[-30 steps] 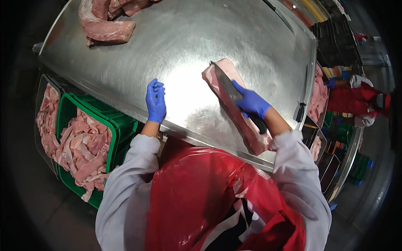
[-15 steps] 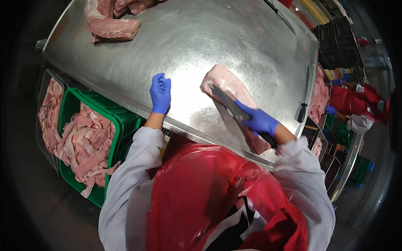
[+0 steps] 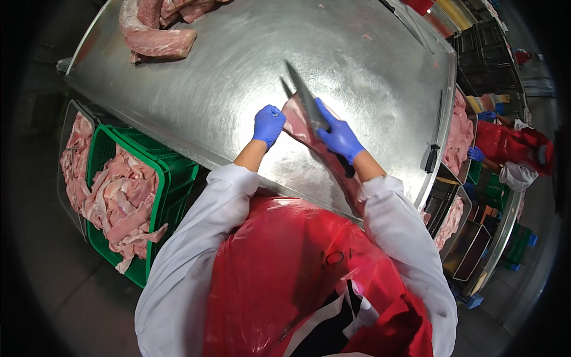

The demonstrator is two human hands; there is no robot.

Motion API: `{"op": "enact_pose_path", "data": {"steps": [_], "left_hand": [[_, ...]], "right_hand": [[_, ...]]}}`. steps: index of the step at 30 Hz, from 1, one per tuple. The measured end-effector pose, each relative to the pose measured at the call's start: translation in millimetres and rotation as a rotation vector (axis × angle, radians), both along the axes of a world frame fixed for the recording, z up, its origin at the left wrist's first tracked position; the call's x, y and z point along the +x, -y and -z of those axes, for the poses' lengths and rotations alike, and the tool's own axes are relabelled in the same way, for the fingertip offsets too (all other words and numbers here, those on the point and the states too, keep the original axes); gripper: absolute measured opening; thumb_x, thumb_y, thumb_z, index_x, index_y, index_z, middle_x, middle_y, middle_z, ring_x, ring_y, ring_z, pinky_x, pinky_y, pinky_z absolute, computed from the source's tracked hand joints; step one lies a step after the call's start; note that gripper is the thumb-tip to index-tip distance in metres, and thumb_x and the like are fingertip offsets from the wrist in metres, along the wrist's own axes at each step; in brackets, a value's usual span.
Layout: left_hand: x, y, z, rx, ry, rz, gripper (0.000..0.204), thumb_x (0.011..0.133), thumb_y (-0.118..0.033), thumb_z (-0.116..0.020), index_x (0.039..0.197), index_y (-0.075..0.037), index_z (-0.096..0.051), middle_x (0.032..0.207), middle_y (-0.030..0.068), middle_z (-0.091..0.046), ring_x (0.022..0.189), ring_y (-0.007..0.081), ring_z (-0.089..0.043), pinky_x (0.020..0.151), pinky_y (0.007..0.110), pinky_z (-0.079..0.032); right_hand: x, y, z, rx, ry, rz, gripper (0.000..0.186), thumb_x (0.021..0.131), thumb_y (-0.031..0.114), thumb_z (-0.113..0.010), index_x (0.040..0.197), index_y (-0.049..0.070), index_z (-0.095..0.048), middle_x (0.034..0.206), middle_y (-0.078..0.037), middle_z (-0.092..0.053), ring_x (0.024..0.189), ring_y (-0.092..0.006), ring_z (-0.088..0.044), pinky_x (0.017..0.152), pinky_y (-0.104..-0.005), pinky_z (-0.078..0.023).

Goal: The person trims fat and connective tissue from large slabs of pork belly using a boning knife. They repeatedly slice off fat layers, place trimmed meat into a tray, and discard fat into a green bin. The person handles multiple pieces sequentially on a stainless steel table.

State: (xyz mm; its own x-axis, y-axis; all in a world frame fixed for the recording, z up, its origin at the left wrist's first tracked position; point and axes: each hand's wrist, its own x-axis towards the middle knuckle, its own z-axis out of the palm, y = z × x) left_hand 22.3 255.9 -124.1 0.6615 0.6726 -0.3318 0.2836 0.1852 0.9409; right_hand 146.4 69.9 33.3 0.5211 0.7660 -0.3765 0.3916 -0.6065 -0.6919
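Observation:
A long strip of raw meat [image 3: 297, 124] lies slantwise on the metal table [image 3: 238, 65], its near end partly hidden by my right sleeve. My left hand [image 3: 269, 126], in a blue glove, is closed at the far left corner of the strip and appears to pinch its edge. In my right hand [image 3: 342, 137], also gloved in blue, is a dark-handled knife [image 3: 304, 92]. Its blade points away from me over the far end of the meat, with a dark reflection or shadow beside it. Whether the edge touches the meat I cannot tell.
More meat [image 3: 157, 38] is piled at the table's far left. A green crate [image 3: 156, 208] of trimmings stands at left below the table edge. Another knife [image 3: 432, 157] lies along the right edge, a long thin tool [image 3: 407, 24] far right. A co-worker in red [image 3: 511, 143] is beyond.
My left hand has moved right to the end of the meat and closed there. My right hand has carried the knife up and left, its tip now past the meat's far end.

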Motion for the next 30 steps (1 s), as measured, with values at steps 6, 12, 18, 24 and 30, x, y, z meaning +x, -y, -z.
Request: {"op": "enact_pose_path", "data": {"steps": [6,12,18,24,30], "left_hand": [[-5,8,0,0.036,0.032,-0.065,0.009,0.083,-0.01,-0.068,0.084,-0.002,-0.064,0.075,0.0081,-0.065,0.068,0.0131,-0.06,0.065,0.03,-0.051],[-9,16,-49,0.289,-0.099,0.039,0.011,0.084,-0.011,-0.068,0.083,-0.003,-0.061,0.074,0.0095,-0.065,0.067,0.0177,-0.061,0.066,0.034,-0.051],[-20,10,-48,0.44,-0.091,0.027,0.012,0.083,-0.01,-0.069,0.083,-0.001,-0.06,0.071,0.0119,-0.064,0.065,0.0183,-0.062,0.064,0.034,-0.051],[-27,20,-60,0.454,0.051,0.015,0.008,0.084,-0.007,-0.067,0.083,-0.002,-0.06,0.071,0.0101,-0.064,0.062,0.0164,-0.061,0.06,0.033,-0.05],[-46,22,-63,0.378,0.103,-0.03,0.007,0.085,-0.001,-0.066,0.084,-0.004,-0.06,0.066,0.0022,-0.058,0.06,0.0076,-0.052,0.057,0.026,-0.047]], "right_hand": [[11,-17,25,-0.138,0.03,-0.336,0.058,0.094,0.024,-0.054,0.15,0.027,-0.04,0.107,-0.022,-0.07,0.096,-0.0346,-0.069,0.089,-0.0414,-0.051],[20,-13,3,-0.307,-0.045,-0.455,0.06,0.096,0.027,-0.053,0.153,0.034,-0.035,0.111,-0.023,-0.068,0.1,-0.0387,-0.067,0.09,-0.042,-0.05],[37,-12,9,-0.209,0.125,-0.688,0.06,0.098,0.029,-0.051,0.153,0.04,-0.031,0.116,-0.019,-0.066,0.104,-0.0344,-0.066,0.091,-0.0392,-0.05],[28,-30,-22,-0.329,-0.021,-0.651,0.062,0.096,0.021,-0.053,0.152,0.04,-0.034,0.117,-0.017,-0.067,0.105,-0.0302,-0.066,0.092,-0.0387,-0.05],[37,10,-26,-0.29,0.118,-0.688,0.066,0.096,0.015,-0.048,0.151,0.048,-0.03,0.114,-0.018,-0.068,0.096,-0.0327,-0.069,0.085,-0.0397,-0.052]]}}
